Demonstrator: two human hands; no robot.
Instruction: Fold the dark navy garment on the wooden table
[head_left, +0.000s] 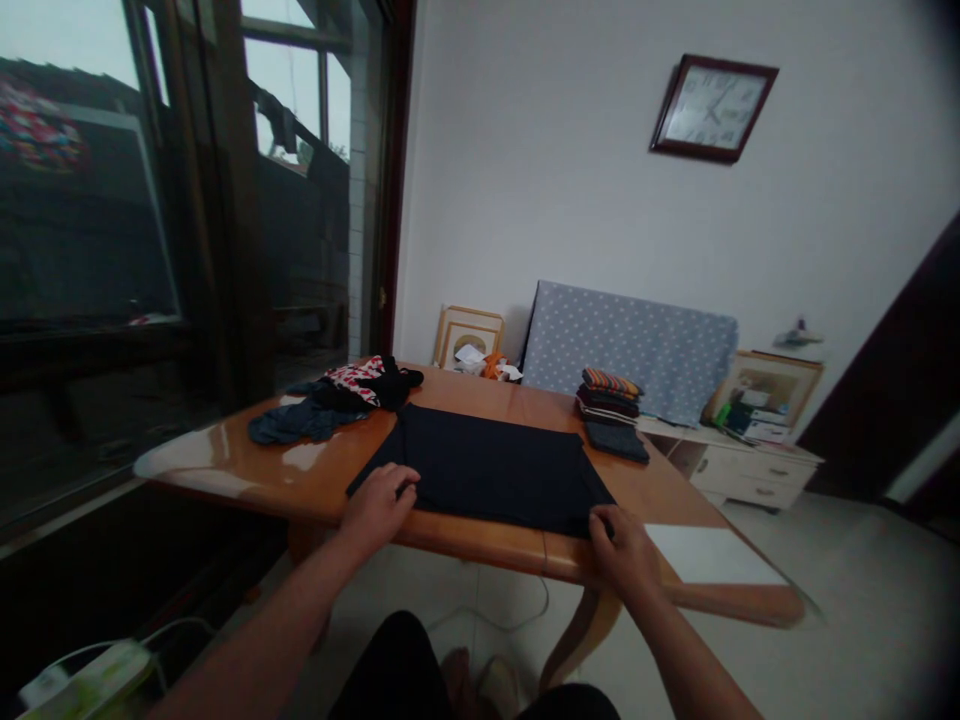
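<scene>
A dark navy garment (495, 468), looking like a shirt, lies spread flat on the wooden table (337, 475) in front of me. My left hand (381, 505) is closed at its near left edge, thumb and fingers pinching the cloth. At the near right corner my right hand (621, 545) pinches the fabric between thumb and fingers. The cloth's near edge runs between both hands, close to the table's front edge. Which exact kind of garment it is cannot be made out.
Rumpled clothes (330, 405) lie at the table's far left. A stack of folded clothes (609, 395) stands at the back right, with a folded dark grey cloth (616, 441) before it. A white sheet (714, 555) lies at the right. Behind are a white cabinet (757, 470) and picture frames.
</scene>
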